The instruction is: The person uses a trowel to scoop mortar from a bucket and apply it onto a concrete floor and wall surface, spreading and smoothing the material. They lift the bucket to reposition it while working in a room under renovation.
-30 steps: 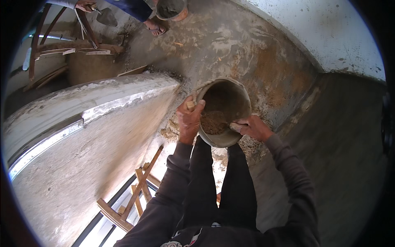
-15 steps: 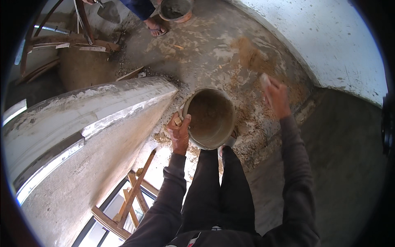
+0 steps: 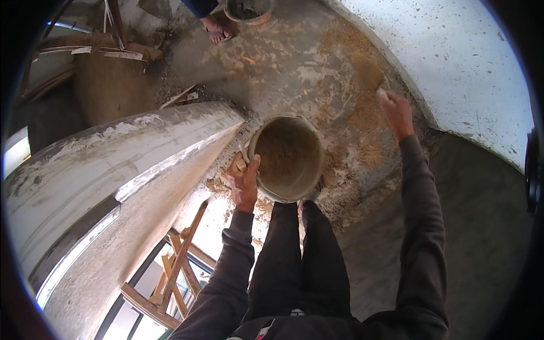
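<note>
A grey round bucket [image 3: 315,148] is held in front of my legs, with brown loose material [image 3: 286,153] inside it. My left hand [image 3: 243,182] is closed on the bucket's left side, round its handle grip [image 3: 242,165], with the thumb against the rim. Stretched out to the right over the floor, my right hand [image 3: 398,115] is closed, its fingers bent round something pale at the fingertips, too blurred to name. Below and beyond it, brown sandy powder [image 3: 362,65] lies scattered over the floor [image 3: 283,79].
A curved white wall [image 3: 453,62] bounds the right. At left runs a low plastered wall [image 3: 124,139], with wooden pieces [image 3: 180,263] below it. A person's sandalled foot [image 3: 217,31] stands at the top, beside a tub of grey mortar [image 3: 249,10].
My right hand has moved outward, farther right and away from me. Brown powder now covers more floor near the white wall. My left hand keeps hold of the bucket.
</note>
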The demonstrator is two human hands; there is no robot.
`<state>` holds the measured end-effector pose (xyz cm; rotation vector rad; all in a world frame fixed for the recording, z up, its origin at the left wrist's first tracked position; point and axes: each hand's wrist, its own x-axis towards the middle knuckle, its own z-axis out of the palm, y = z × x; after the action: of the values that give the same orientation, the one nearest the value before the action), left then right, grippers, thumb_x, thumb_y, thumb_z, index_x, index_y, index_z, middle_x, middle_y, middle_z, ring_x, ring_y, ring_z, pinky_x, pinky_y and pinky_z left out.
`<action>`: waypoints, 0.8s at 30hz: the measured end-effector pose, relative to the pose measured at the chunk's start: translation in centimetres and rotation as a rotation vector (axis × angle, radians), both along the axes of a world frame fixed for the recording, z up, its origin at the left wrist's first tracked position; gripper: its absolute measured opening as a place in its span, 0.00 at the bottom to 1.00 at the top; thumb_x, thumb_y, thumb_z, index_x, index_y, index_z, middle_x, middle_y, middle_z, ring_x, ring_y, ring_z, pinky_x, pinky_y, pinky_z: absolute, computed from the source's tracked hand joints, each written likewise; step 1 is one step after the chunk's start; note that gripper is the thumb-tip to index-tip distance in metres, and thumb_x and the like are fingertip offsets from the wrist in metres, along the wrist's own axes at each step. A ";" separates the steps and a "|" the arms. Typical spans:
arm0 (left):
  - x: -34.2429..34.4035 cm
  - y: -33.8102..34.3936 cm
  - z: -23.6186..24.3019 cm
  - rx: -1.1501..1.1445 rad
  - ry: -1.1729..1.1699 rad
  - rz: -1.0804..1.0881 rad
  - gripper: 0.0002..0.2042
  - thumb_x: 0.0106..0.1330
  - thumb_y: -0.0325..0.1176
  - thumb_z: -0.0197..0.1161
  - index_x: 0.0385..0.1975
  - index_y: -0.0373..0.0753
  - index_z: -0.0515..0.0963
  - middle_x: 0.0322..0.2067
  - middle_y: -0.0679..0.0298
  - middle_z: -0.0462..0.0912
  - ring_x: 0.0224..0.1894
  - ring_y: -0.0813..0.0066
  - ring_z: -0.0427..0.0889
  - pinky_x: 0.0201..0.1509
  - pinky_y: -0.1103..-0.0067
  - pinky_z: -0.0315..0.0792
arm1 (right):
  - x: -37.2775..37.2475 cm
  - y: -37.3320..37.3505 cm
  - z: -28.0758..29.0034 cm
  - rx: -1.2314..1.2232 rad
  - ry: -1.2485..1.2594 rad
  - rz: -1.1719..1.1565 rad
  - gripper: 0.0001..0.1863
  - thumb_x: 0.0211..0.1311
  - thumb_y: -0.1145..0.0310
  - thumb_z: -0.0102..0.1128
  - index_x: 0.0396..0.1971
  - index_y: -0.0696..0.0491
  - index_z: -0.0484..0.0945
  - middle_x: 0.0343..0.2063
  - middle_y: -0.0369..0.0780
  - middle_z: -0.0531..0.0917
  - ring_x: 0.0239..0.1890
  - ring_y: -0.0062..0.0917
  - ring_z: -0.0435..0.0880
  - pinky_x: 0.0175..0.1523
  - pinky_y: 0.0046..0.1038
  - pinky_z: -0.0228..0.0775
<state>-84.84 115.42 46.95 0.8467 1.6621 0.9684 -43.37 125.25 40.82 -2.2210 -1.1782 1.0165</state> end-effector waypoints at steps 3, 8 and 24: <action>0.1 0.3 -0.7 0.004 -0.021 0.016 0.17 0.64 0.33 0.67 0.47 0.28 0.80 0.31 0.67 0.79 0.34 0.82 0.73 0.40 0.81 0.71 | -2.9 -5.6 0.0 0.086 0.144 0.052 0.25 0.65 0.54 0.62 0.57 0.53 0.81 0.29 0.36 0.85 0.23 0.16 0.79 0.29 0.25 0.72; 0.3 0.8 -1.4 0.044 -0.014 0.034 0.12 0.64 0.31 0.68 0.42 0.30 0.81 0.27 0.71 0.77 0.30 0.83 0.70 0.35 0.80 0.68 | -9.2 -10.8 6.5 -0.089 0.256 0.298 0.23 0.62 0.64 0.63 0.57 0.54 0.80 0.40 0.42 0.88 0.35 0.25 0.86 0.40 0.29 0.78; 1.5 7.6 0.5 0.046 0.134 -0.313 0.11 0.58 0.32 0.67 0.25 0.31 0.74 0.16 0.62 0.67 0.20 0.78 0.63 0.25 0.74 0.63 | -17.8 -7.4 3.7 0.265 -0.644 1.175 0.26 0.60 0.65 0.59 0.61 0.51 0.73 0.34 0.38 0.77 0.34 0.30 0.80 0.37 0.33 0.75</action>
<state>-83.33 123.05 47.44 1.1848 1.5634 0.7482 -61.18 117.83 44.55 -1.5486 -2.8524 0.3593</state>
